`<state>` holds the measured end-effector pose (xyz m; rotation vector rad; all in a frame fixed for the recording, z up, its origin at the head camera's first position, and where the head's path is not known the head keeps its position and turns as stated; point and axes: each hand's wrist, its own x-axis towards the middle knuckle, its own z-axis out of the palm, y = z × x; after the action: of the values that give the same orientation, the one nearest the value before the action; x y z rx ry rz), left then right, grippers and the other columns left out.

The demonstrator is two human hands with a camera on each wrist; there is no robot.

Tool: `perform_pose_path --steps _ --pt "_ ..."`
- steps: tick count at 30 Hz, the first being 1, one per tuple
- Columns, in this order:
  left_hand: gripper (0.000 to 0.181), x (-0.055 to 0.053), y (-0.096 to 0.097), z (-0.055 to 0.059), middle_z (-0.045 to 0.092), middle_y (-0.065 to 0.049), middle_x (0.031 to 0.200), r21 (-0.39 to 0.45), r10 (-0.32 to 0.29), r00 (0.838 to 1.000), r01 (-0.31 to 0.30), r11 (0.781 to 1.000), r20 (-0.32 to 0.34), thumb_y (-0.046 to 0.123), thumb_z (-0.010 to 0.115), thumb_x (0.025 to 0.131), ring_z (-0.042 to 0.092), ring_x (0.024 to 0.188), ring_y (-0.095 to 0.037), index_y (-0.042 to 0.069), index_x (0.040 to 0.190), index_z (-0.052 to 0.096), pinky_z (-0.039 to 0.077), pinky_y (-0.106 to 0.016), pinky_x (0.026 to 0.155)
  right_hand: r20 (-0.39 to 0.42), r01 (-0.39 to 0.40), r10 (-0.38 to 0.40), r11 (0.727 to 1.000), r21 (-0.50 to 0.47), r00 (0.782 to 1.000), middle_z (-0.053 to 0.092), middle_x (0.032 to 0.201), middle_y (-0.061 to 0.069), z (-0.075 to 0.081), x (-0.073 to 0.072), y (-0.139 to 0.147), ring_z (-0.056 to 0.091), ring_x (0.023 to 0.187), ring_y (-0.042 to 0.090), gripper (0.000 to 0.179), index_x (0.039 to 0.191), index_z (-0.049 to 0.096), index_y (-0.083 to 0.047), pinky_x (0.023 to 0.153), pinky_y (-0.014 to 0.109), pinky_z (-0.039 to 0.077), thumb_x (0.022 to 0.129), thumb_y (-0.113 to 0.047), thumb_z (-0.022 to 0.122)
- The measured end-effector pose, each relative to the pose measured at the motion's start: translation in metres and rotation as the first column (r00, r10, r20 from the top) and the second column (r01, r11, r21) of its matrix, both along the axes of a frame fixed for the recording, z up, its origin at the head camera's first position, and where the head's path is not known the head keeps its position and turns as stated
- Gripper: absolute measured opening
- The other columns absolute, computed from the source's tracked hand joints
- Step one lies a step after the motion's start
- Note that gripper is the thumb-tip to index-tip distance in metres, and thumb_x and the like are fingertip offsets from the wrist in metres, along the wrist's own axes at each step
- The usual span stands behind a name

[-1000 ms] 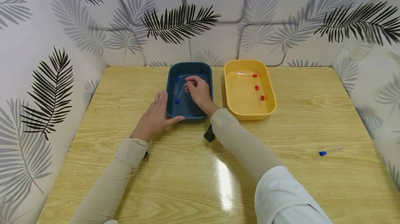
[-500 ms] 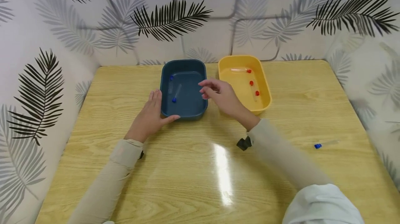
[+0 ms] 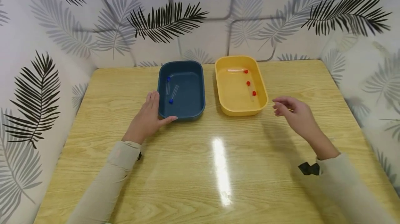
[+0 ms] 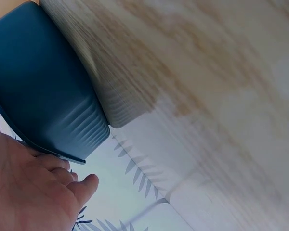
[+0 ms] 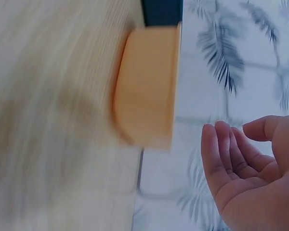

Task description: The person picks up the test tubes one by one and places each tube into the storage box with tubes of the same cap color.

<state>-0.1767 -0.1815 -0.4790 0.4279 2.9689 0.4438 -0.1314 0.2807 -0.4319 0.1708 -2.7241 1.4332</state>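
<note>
My left hand (image 3: 142, 121) rests against the near left corner of a dark blue bin (image 3: 191, 95), fingers along its side and thumb at its front rim. Two clear tubes with blue caps (image 3: 171, 101) lie inside that bin. To the right, a yellow bin (image 3: 232, 102) contains clear tubes with red caps (image 3: 246, 71). My right hand (image 3: 297, 118) is in the air right of the yellow bin. In the right wrist view, its loosely bent fingers (image 5: 212, 154) hold nothing. The blue-capped tube on the table at right is mostly hidden behind the right wrist.
Both bins stand at the back of the wooden table (image 3: 175, 168), close to a leaf-patterned curtain (image 3: 212, 43). A gap separates the two bins. The same patterned cloth rises along the table's left and right sides.
My right hand has left the blue bin, passing over the yellow bin to the right side of the table. A blue-capped tube stays behind in the blue bin. My left hand stays at its corner.
</note>
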Motion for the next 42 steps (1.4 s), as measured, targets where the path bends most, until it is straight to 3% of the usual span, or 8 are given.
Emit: perform_pose_path --steps 6,10,13,18,21,33,36,42 --pt "0.112 0.001 -0.001 0.000 -0.005 -0.012 0.154 0.001 0.004 1.000 -0.004 1.000 0.015 0.082 0.036 0.075 -0.014 0.139 -0.020 0.008 0.147 -0.009 0.012 -0.046 0.111 0.099 0.178 -0.191 0.976 0.123 0.977 0.063 0.085 -0.014 -0.009 0.024 0.072 0.064 0.071 0.003 0.048 0.117 0.057 0.002 0.061 0.017 0.051 0.096 -0.040 0.046" --pt "0.113 0.001 -0.001 0.000 -0.004 -0.012 0.154 0.006 -0.002 1.000 0.002 1.000 0.009 0.082 0.036 0.075 -0.013 0.139 -0.020 0.008 0.147 -0.008 0.013 -0.046 0.111 0.194 0.237 -0.277 0.949 0.206 0.941 0.067 0.081 -0.005 -0.021 0.042 0.114 0.065 0.063 0.005 0.060 0.115 0.056 0.008 0.056 0.020 0.052 0.096 -0.046 0.042" --pt "0.113 0.000 -0.001 0.001 -0.005 -0.011 0.154 0.010 -0.004 1.000 0.004 1.000 0.008 0.082 0.036 0.075 -0.013 0.139 -0.020 0.008 0.147 -0.008 0.013 -0.046 0.111 0.268 0.259 -0.342 0.917 0.303 0.900 0.069 0.079 0.007 -0.032 0.054 0.135 0.065 0.060 0.008 0.065 0.110 0.059 0.011 0.057 0.024 0.051 0.096 -0.048 0.037" --pt "0.113 -0.001 -0.002 0.000 -0.008 -0.010 0.154 0.008 -0.007 1.000 0.007 1.000 0.016 0.082 0.035 0.075 -0.013 0.139 -0.020 0.008 0.147 -0.008 0.012 -0.045 0.111 0.381 0.292 -0.458 0.860 0.419 0.803 0.068 0.067 0.006 -0.046 0.064 0.152 0.064 0.056 0.012 0.073 0.105 0.061 0.016 0.071 0.044 0.049 0.095 -0.051 0.035" --pt "0.113 -0.001 -0.003 0.000 -0.008 -0.009 0.154 0.004 -0.003 1.000 0.003 1.000 0.014 0.082 0.035 0.075 -0.013 0.139 -0.020 0.008 0.147 -0.008 0.012 -0.045 0.111 0.420 0.284 -0.468 0.857 0.429 0.778 0.068 0.065 0.005 -0.051 0.064 0.156 0.065 0.056 0.015 0.077 0.105 0.060 0.019 0.076 0.050 0.047 0.094 -0.054 0.035" --pt "0.113 -0.001 -0.001 0.000 -0.004 -0.012 0.154 0.013 -0.007 1.000 0.007 1.000 0.013 0.082 0.036 0.074 -0.011 0.139 -0.021 0.007 0.148 -0.006 0.014 -0.046 0.111 0.482 0.208 -0.433 0.868 0.451 0.762 0.066 0.064 0.001 -0.052 0.054 0.153 0.066 0.058 0.016 0.080 0.099 0.063 0.014 0.086 0.059 0.039 0.088 -0.062 0.043" --pt "0.113 -0.001 -0.001 0.000 -0.004 -0.011 0.154 0.014 -0.006 1.000 0.005 1.000 0.014 0.082 0.036 0.074 -0.011 0.140 -0.021 0.007 0.148 -0.006 0.013 -0.045 0.111 0.487 0.162 -0.400 0.873 0.460 0.776 0.067 0.066 0.000 -0.049 0.054 0.152 0.065 0.059 0.016 0.078 0.096 0.064 0.011 0.082 0.058 0.040 0.087 -0.064 0.044" --pt "0.113 -0.001 -0.001 0.000 -0.004 -0.011 0.154 0.010 -0.002 1.000 0.002 1.000 0.010 0.083 0.035 0.074 -0.010 0.140 -0.021 0.006 0.148 -0.006 0.013 -0.045 0.111 0.504 0.102 -0.329 0.899 0.425 0.799 0.066 0.067 -0.003 -0.046 0.052 0.145 0.064 0.061 0.015 0.072 0.100 0.063 0.008 0.062 0.032 0.048 0.086 -0.061 0.049"
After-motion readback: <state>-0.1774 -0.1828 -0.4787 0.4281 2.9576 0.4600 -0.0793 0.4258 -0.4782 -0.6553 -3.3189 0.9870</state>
